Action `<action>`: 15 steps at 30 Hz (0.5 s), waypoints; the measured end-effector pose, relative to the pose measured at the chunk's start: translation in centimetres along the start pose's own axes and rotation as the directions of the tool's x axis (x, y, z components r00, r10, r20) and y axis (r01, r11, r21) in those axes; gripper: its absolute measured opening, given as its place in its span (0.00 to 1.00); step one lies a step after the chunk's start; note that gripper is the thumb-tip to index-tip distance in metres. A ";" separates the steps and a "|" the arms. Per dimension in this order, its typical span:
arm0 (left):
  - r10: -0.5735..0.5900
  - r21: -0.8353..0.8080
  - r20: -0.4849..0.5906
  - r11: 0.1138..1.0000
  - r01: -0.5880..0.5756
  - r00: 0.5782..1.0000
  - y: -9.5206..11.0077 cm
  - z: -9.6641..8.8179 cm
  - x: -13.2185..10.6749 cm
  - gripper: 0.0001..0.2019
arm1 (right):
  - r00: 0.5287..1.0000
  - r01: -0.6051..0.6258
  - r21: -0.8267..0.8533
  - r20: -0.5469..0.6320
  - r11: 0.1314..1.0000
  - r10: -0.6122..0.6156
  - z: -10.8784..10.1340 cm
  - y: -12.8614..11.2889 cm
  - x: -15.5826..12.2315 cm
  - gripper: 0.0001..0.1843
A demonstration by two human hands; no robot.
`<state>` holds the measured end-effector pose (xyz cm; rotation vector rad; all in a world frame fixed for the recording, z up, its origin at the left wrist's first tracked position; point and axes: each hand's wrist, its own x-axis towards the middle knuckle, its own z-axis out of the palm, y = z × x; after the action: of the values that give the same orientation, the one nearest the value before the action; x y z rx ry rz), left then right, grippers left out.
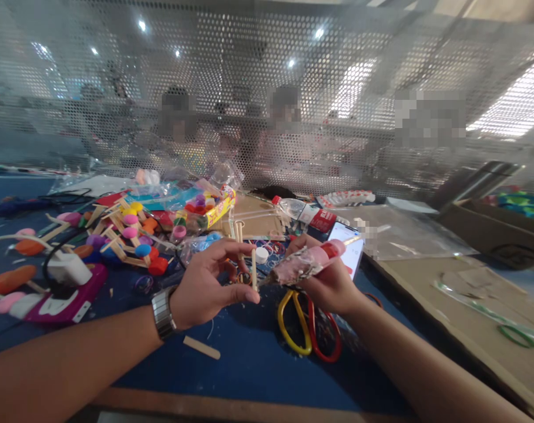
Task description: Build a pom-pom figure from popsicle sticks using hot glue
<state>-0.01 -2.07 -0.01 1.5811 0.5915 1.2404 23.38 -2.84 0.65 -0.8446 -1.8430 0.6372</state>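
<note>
My left hand (pixel 214 282) pinches a thin wooden stick (pixel 254 268) upright between thumb and fingers; a metal watch is on that wrist. My right hand (pixel 326 282) is closed round a pink glue gun (pixel 304 262) crusted with dried glue, its tip pointing left and almost touching the stick. Both hands hover above the blue table (pixel 249 358). Yellow and red scissors (pixel 308 329) lie under the right hand.
Stick structures with coloured bottle caps (pixel 126 232) and a bag of caps (pixel 196 208) lie at the left. A loose stick (pixel 201 348), a phone (pixel 352 249), a plastic bottle (pixel 308 214), cardboard (pixel 478 294) and a white charger (pixel 68 267) surround them. People sit behind a mesh screen (pixel 267 106).
</note>
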 end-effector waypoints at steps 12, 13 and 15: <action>0.019 0.006 0.013 1.000 -0.019 1.000 0.1 0.0 0.0 0.29 | 1.000 -0.016 0.018 -0.016 1.000 0.016 0.1 -0.1 0.0 0.14; 0.019 0.009 0.013 1.000 -0.019 1.000 0.1 0.0 0.0 0.29 | 1.000 -0.017 0.014 -0.015 1.000 0.017 0.1 -0.1 0.1 0.14; 0.017 0.013 0.018 1.000 -0.017 1.000 0.1 -0.1 0.0 0.29 | 1.000 -0.018 0.013 -0.014 1.000 0.018 0.1 -0.1 0.1 0.13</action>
<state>-0.07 -2.07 0.11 1.6090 0.5769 1.2360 23.22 -2.88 0.74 -0.8554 -1.8185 0.6523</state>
